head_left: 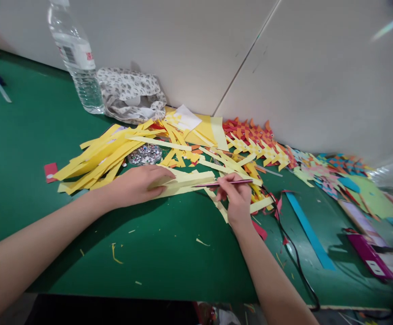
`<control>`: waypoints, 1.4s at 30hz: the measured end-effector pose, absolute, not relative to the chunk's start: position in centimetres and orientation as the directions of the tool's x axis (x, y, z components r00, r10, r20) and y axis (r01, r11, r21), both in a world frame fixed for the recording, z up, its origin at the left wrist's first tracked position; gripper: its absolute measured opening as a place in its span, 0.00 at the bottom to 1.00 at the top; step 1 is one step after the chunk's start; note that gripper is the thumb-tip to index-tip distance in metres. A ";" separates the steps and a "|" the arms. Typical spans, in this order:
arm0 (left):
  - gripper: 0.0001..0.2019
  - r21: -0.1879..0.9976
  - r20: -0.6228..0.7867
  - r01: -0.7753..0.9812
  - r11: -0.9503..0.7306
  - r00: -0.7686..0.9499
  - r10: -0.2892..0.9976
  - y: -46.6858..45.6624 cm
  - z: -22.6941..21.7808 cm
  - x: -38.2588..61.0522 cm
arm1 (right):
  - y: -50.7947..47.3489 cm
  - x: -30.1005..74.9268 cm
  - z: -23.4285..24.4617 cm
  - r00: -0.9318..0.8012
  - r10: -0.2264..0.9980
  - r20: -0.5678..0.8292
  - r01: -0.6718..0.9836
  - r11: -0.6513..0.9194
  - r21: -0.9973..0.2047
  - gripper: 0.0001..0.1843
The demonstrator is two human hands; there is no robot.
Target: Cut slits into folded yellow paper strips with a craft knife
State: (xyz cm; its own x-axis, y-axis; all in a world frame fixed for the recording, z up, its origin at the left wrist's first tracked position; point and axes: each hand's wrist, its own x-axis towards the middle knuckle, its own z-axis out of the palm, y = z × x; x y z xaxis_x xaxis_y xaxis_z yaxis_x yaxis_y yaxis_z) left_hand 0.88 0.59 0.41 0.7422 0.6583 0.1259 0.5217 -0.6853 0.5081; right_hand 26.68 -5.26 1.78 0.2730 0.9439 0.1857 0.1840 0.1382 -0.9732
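My left hand (145, 184) grips a pale yellow paper strip (186, 184) from its left end, thumb below and fingers above. In my right hand (235, 194) is a slim, dark pinkish-purple pointed tool (244, 181), pinched between thumb and fingers. Its tip lies against the right part of the strip; whether it is a pen or a blade I cannot tell. Bright yellow paper strips (91, 164) are piled left of my left hand. Behind it sits a round clear case of small googly eyes (145, 154). More pale strips lie around my right hand.
A water bottle (77, 63) and a patterned cloth pouch (132, 92) stand by the wall. Woven paper pieces (250, 135) line the back right. A black cable (294, 253), a blue strip (308, 230) and a magenta box (369, 255) lie to the right. Scraps dot the green table (169, 262).
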 end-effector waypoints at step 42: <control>0.14 0.347 0.371 0.398 -0.849 0.773 0.514 0.9 -0.6 1.0 | -6.0 25.6 1.7 0.044 0.986 0.159 0.169 0.150 -0.974 0.12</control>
State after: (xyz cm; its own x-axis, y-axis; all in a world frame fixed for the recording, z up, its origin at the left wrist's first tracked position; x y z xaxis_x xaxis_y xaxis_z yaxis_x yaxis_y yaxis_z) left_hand 1.04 0.86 -0.60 0.7734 0.5141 0.3708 0.3981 -0.8492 0.3471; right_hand 25.61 -6.02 1.70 0.0442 0.9862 0.1594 0.1694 0.1498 -0.9741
